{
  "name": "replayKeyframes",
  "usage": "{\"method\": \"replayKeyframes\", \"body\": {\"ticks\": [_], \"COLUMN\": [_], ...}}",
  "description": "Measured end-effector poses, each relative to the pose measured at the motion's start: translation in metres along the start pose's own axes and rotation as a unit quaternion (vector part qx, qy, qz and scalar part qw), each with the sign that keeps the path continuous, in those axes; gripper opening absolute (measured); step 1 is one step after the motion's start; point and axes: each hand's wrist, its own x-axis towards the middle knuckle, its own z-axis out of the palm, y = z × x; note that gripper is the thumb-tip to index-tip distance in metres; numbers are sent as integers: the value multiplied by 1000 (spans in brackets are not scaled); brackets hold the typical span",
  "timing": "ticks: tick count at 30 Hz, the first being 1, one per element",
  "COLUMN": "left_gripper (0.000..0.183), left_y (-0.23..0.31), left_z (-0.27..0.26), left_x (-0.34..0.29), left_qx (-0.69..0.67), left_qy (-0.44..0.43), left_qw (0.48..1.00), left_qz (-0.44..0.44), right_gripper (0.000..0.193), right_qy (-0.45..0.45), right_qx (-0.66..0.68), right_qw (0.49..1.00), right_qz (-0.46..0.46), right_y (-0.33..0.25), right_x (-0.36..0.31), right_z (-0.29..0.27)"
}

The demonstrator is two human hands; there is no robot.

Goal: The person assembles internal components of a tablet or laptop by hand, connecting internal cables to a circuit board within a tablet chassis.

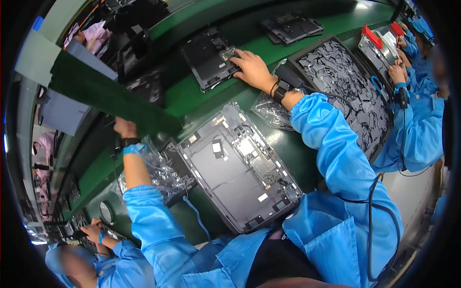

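Observation:
On the bench in front of me lies an open laptop base (218, 177), tilted, with a circuit board (257, 161) along its right side. My right hand (253, 72) reaches forward to a second, darker laptop base (206, 60) on the green line. Its fingers and thumb are closed over that base's right edge, beside a small circuit board (227, 54). My left hand (125, 128) is out to the left, beside a green upright panel (108, 93); its fingers are blurred and partly hidden. Below it are crumpled clear plastic bags (163, 173).
A tray of dark broken-looking pieces (336, 81) stands at the right. More laptop bases (292, 28) lie on the far green line. Co-workers in blue sit at the right and lower left. A coiled blue cord (194, 213) hangs near the laptop base; a black cable crosses my right sleeve.

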Motion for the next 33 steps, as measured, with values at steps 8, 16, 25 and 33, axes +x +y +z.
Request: {"method": "replayKeyframes", "body": {"ticks": [8, 16, 25, 33], "left_gripper": [27, 39, 53, 46], "left_y": [70, 148, 144, 158], "left_z": [-159, -125, 15, -12], "left_x": [-105, -346, -412, -382], "left_qx": [-156, -160, -109, 141], "left_qy": [36, -46, -300, -395], "left_qw": [987, 962, 931, 904], "left_qz": [-33, -215, -175, -82], "right_gripper": [46, 20, 17, 16], "right_qy": [97, -30, -35, 40], "right_qx": [132, 411, 296, 148], "right_qw": [986, 909, 952, 980], "right_qz": [12, 69, 66, -126], "right_y": [-15, -89, -76, -91], "right_x": [-5, -40, -77, -75], "right_z": [-35, -145, -167, -167]}}
